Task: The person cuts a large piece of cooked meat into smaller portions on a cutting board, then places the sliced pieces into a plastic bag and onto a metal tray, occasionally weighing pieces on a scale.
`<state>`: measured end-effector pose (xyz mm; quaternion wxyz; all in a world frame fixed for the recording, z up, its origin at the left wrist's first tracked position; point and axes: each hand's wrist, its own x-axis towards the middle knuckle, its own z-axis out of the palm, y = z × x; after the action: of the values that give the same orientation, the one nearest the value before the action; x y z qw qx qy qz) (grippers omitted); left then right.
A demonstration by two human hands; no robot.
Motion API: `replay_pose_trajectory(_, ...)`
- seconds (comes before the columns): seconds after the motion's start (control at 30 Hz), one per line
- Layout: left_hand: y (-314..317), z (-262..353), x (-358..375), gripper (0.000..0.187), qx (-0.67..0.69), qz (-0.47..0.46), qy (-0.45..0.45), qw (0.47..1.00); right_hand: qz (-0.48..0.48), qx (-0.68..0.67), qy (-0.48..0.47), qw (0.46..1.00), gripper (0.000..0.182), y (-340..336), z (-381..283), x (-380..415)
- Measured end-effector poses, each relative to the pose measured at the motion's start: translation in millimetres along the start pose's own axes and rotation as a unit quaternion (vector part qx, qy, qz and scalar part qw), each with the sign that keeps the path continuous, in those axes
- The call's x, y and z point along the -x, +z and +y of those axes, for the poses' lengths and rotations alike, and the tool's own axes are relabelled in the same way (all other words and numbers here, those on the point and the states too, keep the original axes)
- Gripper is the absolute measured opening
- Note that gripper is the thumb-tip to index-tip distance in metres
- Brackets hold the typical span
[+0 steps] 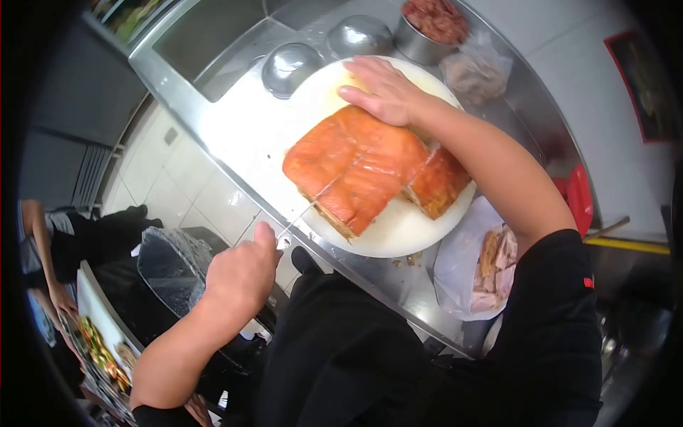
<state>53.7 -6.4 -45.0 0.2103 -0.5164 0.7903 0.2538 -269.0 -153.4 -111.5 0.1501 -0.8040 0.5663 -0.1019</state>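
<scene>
A large slab of meat with orange-brown skin (348, 164) lies on a round white cutting board (384, 238). One cut piece (439, 186) sits at its right. My left hand (238, 274) is closed in a fist below and left of the slab, around the hidden handle of a knife. The thin blade (302, 213), seen edge-on, reaches up to the slab, along a line that crosses its skin. At the slab's upper edge my right hand (384, 92) lies stretched out, thumb apart from the fingers, with nothing in its grip.
Two metal domes (292, 67), a pot of reddish meat (435, 25) and a plastic bag (478, 67) stand beyond the board. A bag of cut meat (491, 274) lies at the right. A lined bin (167, 267) and another person's arm (44, 249) are at the left.
</scene>
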Motion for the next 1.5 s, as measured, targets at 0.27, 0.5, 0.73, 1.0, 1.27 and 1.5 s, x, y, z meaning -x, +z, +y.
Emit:
replay_pose_trajectory(0.27,-21,33,-50,0.034,0.006,0.002,0.026,1.0,0.056,0.006,-0.096,0.994,0.085,-65,-61,82)
replay_pose_trajectory(0.5,-39,14,-92,0.035,-0.026,0.034,0.113,0.993,0.077,0.179,-0.047,0.98,0.072,-2,-110,133)
replay_pose_trajectory(0.73,-91,11,-170,0.033,-0.094,0.062,0.175,0.978,0.111,0.278,0.132,0.945,0.076,18,-105,102)
replay_pose_trajectory(1.0,-178,-4,-130,0.018,-0.21,0.182,0.175,0.945,0.068,0.171,0.264,0.947,0.089,-61,-96,132)
replay_pose_trajectory(1.27,-115,-46,-45,0.034,0.106,0.183,0.175,0.962,0.02,-0.026,0.284,0.958,0.098,-80,-4,191)
replay_pose_trajectory(1.5,-15,-34,-2,0.038,0.346,0.098,0.186,0.914,0.023,-0.008,0.34,0.94,0.102,-66,-40,190)
